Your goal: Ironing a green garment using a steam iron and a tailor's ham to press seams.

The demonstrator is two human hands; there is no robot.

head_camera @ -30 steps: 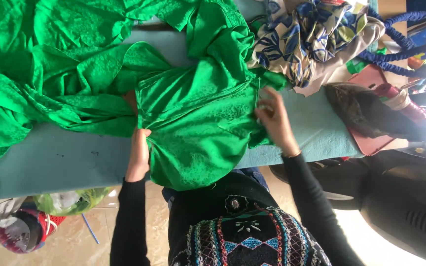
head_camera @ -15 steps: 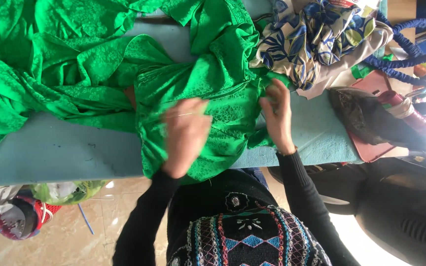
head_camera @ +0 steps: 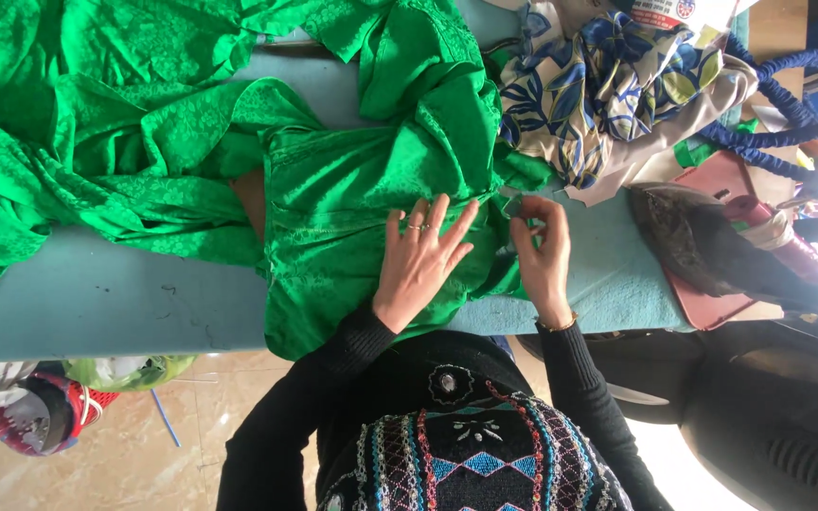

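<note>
A large shiny green fabric (head_camera: 333, 199) with a woven pattern lies bunched over a pale blue padded board (head_camera: 97, 303). My left hand (head_camera: 423, 260) rests flat on the fabric with its fingers spread, a ring on one finger. Just to its right, my right hand (head_camera: 542, 251) pinches the fabric's right edge between thumb and fingertips, where a small grey bit shows. Both arms are in black sleeves. More of the green fabric is heaped at the far left and the top.
A cloth with blue leaf print (head_camera: 598, 85) is piled at the top right. A dark iron (head_camera: 702, 251) lies on a reddish pad (head_camera: 702, 175) at the board's right end, with blue cords (head_camera: 778, 76) beyond. Bags (head_camera: 40, 407) sit on the tiled floor.
My left hand has left the fabric's left hem and swung right, settling flat beside my right hand. The right hand has stayed at the fabric's right edge.
</note>
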